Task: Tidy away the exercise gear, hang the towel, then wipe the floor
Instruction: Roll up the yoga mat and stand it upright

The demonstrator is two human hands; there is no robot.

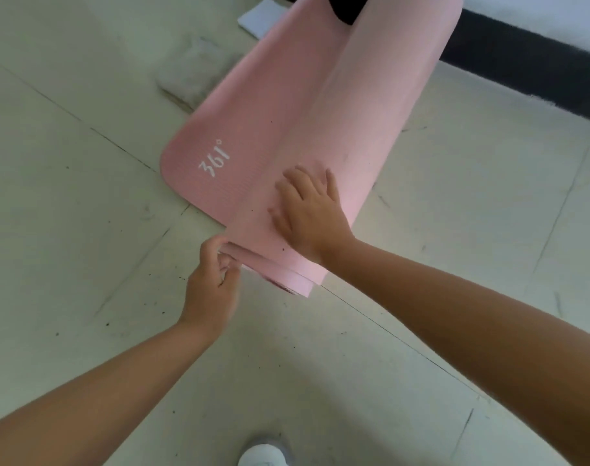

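In the head view, the only one given, the first step of the task is judged to be in hand: a pink exercise mat is being rolled up on the pale tiled floor, with the towel and the wiping not yet begun. The mat lies across the middle of the frame, running from the lower centre toward the upper right; its rolled part is seen on the right and a flat remainder on the left, marked with white "361°" lettering. The surface is finely ribbed, soft-looking and dotted with dark specks. The left hand, at centre frame, is curled round the near end of the roll, where the layered edge is pinched between thumb and fingers. The right hand is laid flat on top of the roll, fingers spread and straight, so that nothing is gripped by it. A folded grey-white towel is seen on the floor at upper centre-left, just beside the mat's far edge. For the next move, even pressure along the roll is probably called for, so that the layers are kept aligned and the coil tight. A white shoe is glimpsed at the bottom edge.
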